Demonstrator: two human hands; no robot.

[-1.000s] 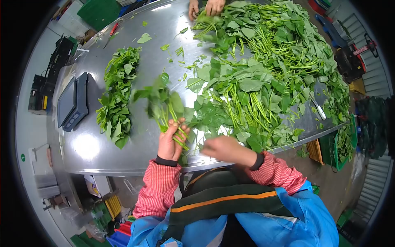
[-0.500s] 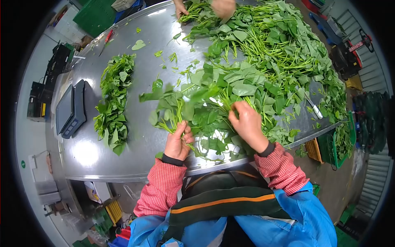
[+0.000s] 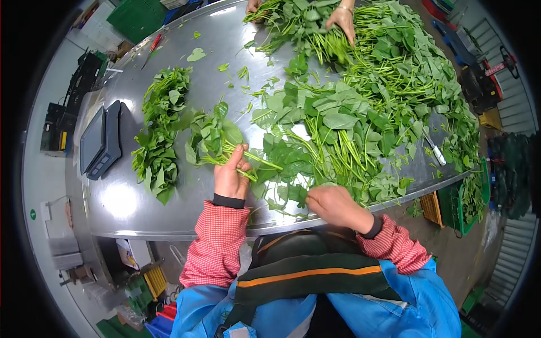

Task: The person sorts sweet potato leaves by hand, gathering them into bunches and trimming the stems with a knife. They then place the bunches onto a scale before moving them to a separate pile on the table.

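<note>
My left hand (image 3: 232, 176) is closed round the stems of a small bunch of leafy greens (image 3: 211, 138), the leaves pointing left and the cut stems right. Close to the table's near edge, my right hand (image 3: 337, 204) has its fingers pinched together beside a loose leaf (image 3: 297, 194); whatever is between the fingertips is hidden. Just beyond it, more long-stemmed greens (image 3: 338, 141) lie spread on the metal table (image 3: 197, 217). To the left lies a row of bundled leaves (image 3: 160, 135).
A scale (image 3: 101, 141) stands at the left. A red-handled knife (image 3: 152, 48) lies farther back, a white-handled knife (image 3: 435, 149) at the right. Across the table, a co-worker's hand (image 3: 342, 22) handles greens from the big heap (image 3: 406, 73). A green crate (image 3: 465, 208) stands below the right edge.
My left hand has shifted slightly left and up with its bunch. My right hand has dropped from the stems toward the near edge. The co-worker's hand has moved right.
</note>
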